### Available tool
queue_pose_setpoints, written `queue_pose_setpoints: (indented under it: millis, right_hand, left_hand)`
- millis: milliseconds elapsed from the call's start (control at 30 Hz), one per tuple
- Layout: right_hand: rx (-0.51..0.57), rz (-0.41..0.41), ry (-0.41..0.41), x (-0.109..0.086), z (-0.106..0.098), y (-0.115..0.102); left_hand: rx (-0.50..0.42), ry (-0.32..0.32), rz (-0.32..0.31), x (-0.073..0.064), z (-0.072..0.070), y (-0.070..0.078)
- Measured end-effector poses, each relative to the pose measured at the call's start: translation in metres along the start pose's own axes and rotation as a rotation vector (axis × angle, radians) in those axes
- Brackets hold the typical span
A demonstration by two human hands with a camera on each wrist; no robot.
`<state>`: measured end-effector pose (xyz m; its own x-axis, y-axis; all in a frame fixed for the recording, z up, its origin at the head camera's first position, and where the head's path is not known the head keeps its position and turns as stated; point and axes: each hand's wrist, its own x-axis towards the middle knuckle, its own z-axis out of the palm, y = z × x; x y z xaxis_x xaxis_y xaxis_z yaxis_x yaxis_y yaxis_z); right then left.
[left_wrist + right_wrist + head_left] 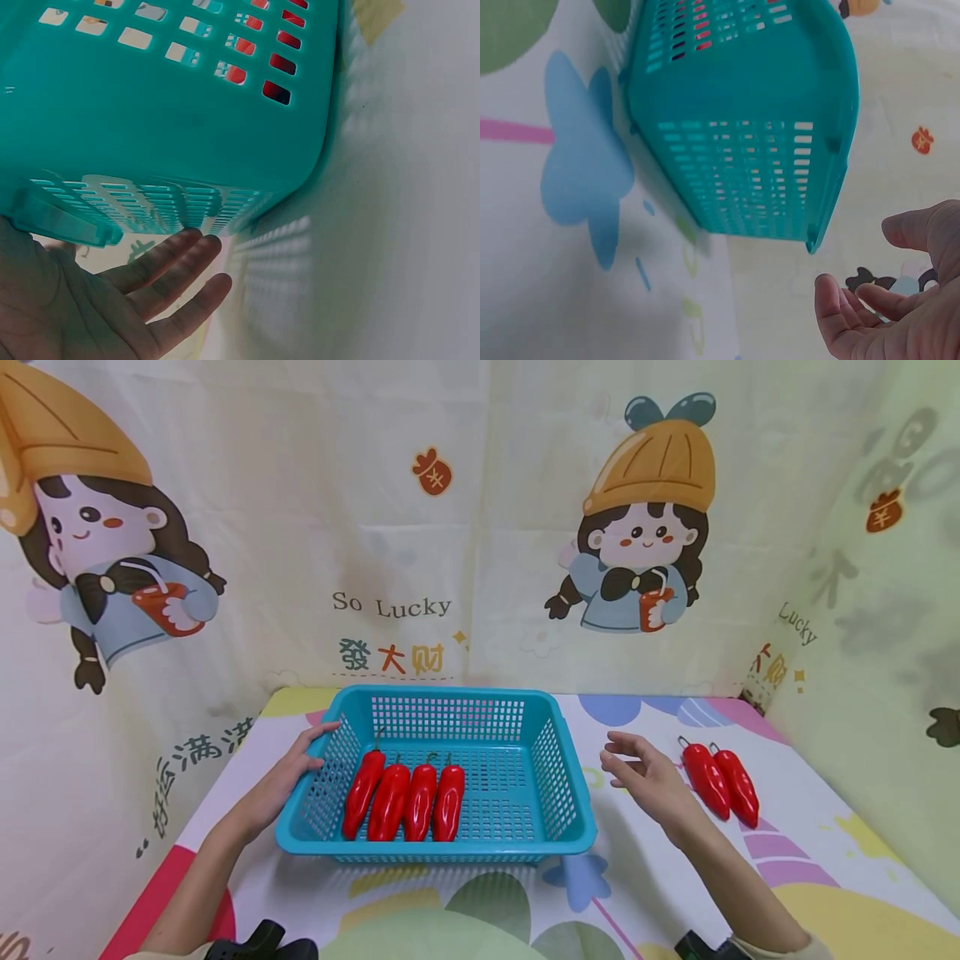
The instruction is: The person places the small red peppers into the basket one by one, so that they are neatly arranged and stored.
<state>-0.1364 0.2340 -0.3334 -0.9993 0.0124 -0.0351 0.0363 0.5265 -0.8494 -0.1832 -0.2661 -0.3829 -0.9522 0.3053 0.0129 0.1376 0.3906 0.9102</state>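
A turquoise plastic basket (577, 839) with grid walls stands in the middle of the table. Several glossy red chili peppers (390, 802) lie side by side in its left half, stems toward the back. My left hand (281, 777) is at the basket's left rim, fingertips right at the edge. In the left wrist view, that hand's fingers (176, 259) stretch out alongside the basket wall (187, 135). My right hand (648, 777) hovers to the right of the basket, apart from it, fingers loosely bent around nothing. Two more red chili peppers (723, 781) lie together beyond it.
A patterned cloth (405, 914) with bright shapes covers the table. Behind and along both sides hang pale curtains (510, 527) printed with cartoon figures and lettering, close to the table's far edge.
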Motion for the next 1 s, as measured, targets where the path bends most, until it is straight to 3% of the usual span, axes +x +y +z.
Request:
queue_pose_setpoints:
  millis: [367,1000]
  right_hand:
    - [-0.038,0.041,0.01,0.003,-0.008,0.018]
    - [-0.08,0.042,0.022,0.012,-0.029,0.043]
  left_hand:
    - [0.007,0.004,-0.001,0.0,0.0,0.001]
    - [0.003,0.003,-0.006,0.0,0.0,0.0]
